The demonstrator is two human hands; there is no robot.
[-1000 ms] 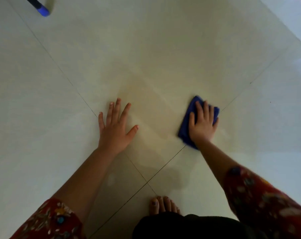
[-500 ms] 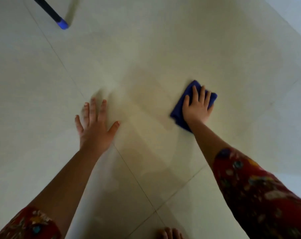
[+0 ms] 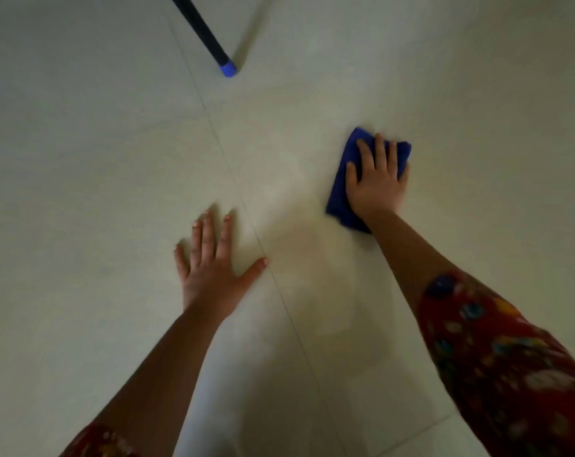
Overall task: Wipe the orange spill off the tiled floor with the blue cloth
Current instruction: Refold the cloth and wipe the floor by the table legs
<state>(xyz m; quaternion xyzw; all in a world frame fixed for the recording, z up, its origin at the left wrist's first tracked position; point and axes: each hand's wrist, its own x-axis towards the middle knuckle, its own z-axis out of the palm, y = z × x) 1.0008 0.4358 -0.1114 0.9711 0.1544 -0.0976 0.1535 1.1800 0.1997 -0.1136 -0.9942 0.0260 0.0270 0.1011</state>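
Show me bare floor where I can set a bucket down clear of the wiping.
Bare tile lies left of the left hand, and right of the blue cloth under the right hand. Also between the blue-tipped pole and the cloth. Crowded: the strip between the hands, where the faint orange smear sits.

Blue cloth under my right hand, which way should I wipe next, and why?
Probably drag the blue cloth back toward you and slightly left. The right hand presses it flat on the tiled floor, and a faint orange tint seems to lie just nearer than the cloth, between it and the left hand, which rests flat on the floor.
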